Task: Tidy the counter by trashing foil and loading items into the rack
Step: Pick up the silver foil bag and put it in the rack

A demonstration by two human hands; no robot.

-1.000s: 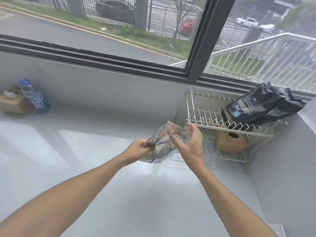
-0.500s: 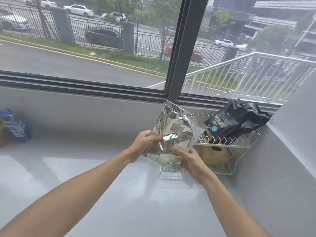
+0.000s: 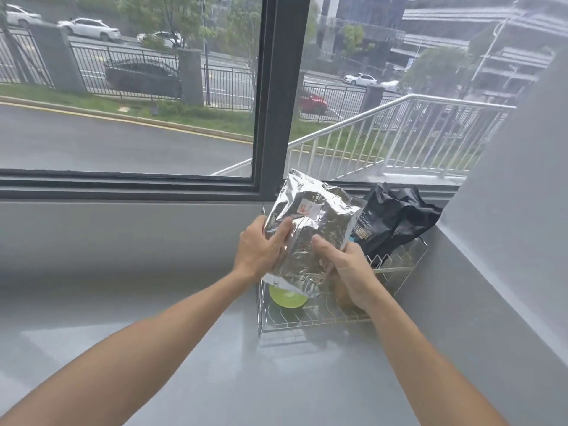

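A crinkled silver foil bag (image 3: 310,222) with a small white label stands upright in the air over the wire rack (image 3: 307,321). My left hand (image 3: 261,247) grips its left edge, and my right hand (image 3: 347,272) holds its lower right side. The rack sits in the counter's far right corner. A black bag (image 3: 396,219) lies on its upper tier. A green round object (image 3: 287,298) rests on the lower tier, partly hidden by the foil bag. A brown object behind my right hand is mostly hidden.
The grey counter (image 3: 153,287) stretches left and toward me. A grey wall (image 3: 507,226) rises close on the right of the rack. A window with a dark frame (image 3: 270,118) runs along the back.
Both hands have lifted the foil bag from low and tilted to upright in front of the rack. The view has shifted right, so the bottle and box at the left are out of sight.
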